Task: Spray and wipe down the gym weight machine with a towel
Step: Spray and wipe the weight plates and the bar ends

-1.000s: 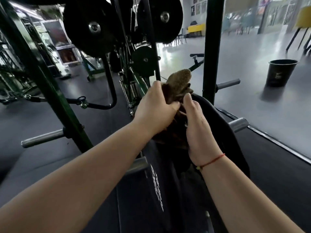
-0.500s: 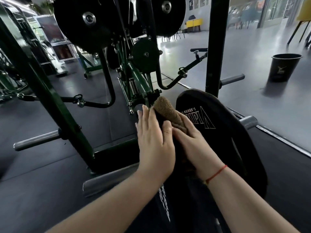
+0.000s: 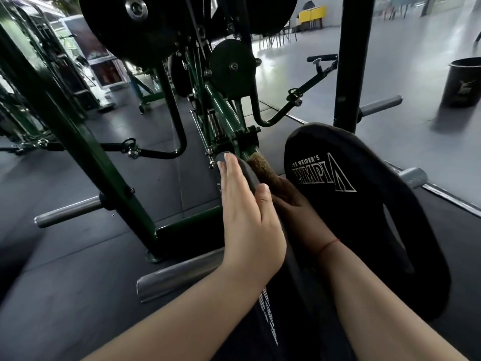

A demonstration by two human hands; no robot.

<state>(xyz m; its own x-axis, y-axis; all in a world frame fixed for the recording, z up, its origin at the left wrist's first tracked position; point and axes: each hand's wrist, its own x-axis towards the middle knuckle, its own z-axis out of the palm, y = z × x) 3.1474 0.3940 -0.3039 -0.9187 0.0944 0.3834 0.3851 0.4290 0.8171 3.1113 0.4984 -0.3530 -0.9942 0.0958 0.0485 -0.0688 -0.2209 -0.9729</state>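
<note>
My left hand (image 3: 247, 217) lies flat, fingers straight, against the outer face of a thin black weight plate (image 3: 243, 171) on the green weight machine (image 3: 91, 157). My right hand (image 3: 299, 217), in shadow, holds a brown towel (image 3: 263, 169) down in the gap between that plate and a second black plate (image 3: 377, 217) with white lettering. The towel's rolled end sticks out past my fingers toward the green frame. A red string circles my right wrist.
A chrome sleeve (image 3: 177, 280) juts out to the left below my left wrist. Chrome pegs (image 3: 67, 212) (image 3: 380, 105) stick out on both sides. A black post (image 3: 351, 61) rises behind the lettered plate. A black bin (image 3: 463, 82) stands far right. Large plates (image 3: 135, 24) hang overhead.
Both hands have slid down and forward along the plates. The towel went from bunched above the plates into the gap between them. My left hand flattened onto the plate.
</note>
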